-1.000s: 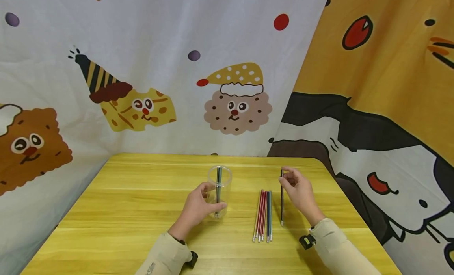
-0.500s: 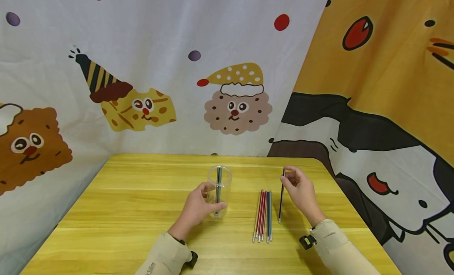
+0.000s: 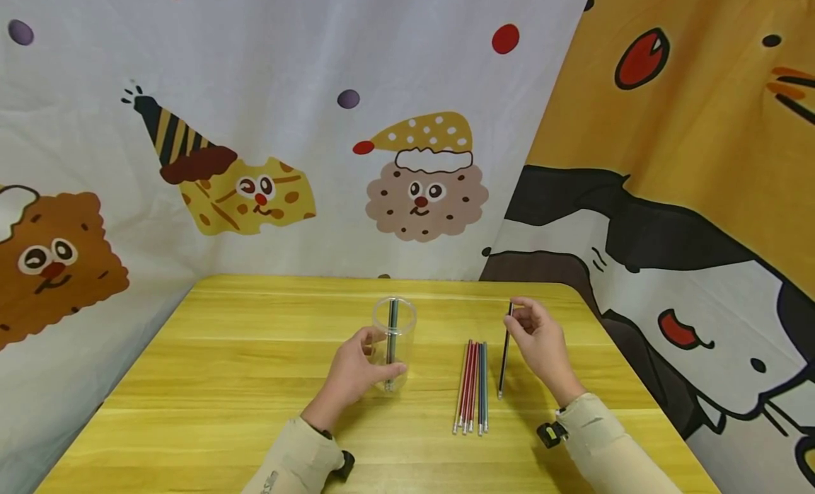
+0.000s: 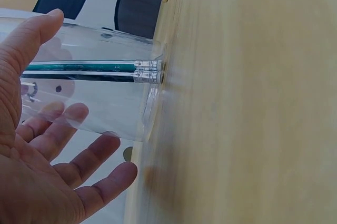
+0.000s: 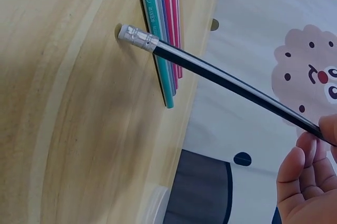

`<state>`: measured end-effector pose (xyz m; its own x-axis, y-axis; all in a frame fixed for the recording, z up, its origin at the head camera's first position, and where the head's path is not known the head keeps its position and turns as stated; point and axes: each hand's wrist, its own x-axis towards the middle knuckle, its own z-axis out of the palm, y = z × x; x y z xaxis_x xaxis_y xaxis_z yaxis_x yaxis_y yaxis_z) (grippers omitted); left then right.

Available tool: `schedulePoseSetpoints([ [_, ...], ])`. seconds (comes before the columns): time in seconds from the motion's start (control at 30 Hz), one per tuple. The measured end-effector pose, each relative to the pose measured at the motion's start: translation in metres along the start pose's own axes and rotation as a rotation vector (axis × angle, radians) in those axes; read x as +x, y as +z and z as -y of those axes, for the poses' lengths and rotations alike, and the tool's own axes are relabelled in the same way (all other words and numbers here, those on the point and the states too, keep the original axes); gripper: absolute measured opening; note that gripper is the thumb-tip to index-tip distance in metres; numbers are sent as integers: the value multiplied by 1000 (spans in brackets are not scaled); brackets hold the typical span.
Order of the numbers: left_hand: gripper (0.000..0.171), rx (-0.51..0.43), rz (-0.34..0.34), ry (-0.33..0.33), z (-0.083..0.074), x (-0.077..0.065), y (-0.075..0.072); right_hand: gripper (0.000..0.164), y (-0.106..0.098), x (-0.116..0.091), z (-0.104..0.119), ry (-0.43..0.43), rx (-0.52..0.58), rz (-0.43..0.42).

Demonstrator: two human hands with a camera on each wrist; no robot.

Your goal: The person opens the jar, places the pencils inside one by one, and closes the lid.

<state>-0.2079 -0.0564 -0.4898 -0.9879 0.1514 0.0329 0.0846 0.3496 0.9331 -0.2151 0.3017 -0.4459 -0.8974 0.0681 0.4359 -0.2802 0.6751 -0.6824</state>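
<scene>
In the head view my left hand (image 3: 356,370) holds a clear cylindrical cup (image 3: 412,331), thumb on the near side. Two dark green pencils (image 4: 89,71) stand inside it, metal-capped eraser ends at the cup's bottom, as the left wrist view shows. My right hand (image 3: 541,345) pinches a black pencil (image 3: 505,359) near its upper end with thumb and fingertips. This pencil leans slightly, its white eraser (image 5: 124,31) at or very near the tabletop. Just left of it lies a row of several pencils (image 3: 472,388), red, blue and teal, eraser ends toward me.
Everything rests on a yellow wood-grain table (image 3: 255,381). A printed cartoon curtain (image 3: 286,90) hangs behind its far edge and along the right side. The row of pencils lies between the cup and the black pencil. A pale curved object (image 5: 155,208) shows partly in the right wrist view.
The black pencil's lower end has swung a little left and away from me, while its top has shifted slightly right with my right hand. My left hand and the cup stay put.
</scene>
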Motion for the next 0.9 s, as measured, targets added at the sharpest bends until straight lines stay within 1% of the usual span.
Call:
schedulePoseSetpoints([
  [0.23,71,-2,0,-2,-1,0,0,34,0,-3,-4,-17,25,2],
  [0.53,70,9,-1,-3,1,1,1,34,-2,-3,0,-28,21,-40],
  [0.7,69,7,-1,-4,1,0,0,33,-3,-1,6,-58,29,-78],
  [0.9,70,-3,2,-1,1,1,0,32,-1,0,9,-82,21,-95],
])
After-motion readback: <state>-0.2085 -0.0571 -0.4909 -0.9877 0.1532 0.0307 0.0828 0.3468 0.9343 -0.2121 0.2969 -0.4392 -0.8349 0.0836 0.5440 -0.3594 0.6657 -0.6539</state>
